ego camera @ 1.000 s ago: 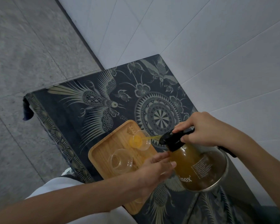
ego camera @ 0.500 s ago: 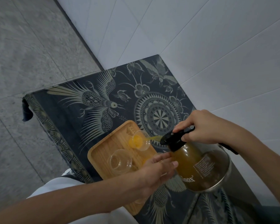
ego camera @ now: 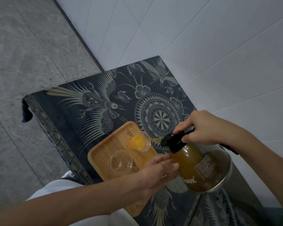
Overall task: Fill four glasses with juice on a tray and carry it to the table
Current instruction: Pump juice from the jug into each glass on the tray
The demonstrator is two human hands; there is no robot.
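Now the right hand (ego camera: 204, 128) grips the tilted juice pitcher (ego camera: 194, 167), pouring into a glass (ego camera: 140, 141) (far tray (ego camera: 101, 154) end); the left hand (ego camera: 155, 175) steadies it, fingers straight.

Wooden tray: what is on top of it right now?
On the wooden tray: one glass taking juice, one empty glass. The left hand covers the rest.

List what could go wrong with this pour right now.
1. The stream crosses open air from the jug to the far glass, so it may splash onto the tray.
2. The left hand hides the glasses under it and might knock them.
3. The near glass is still empty.
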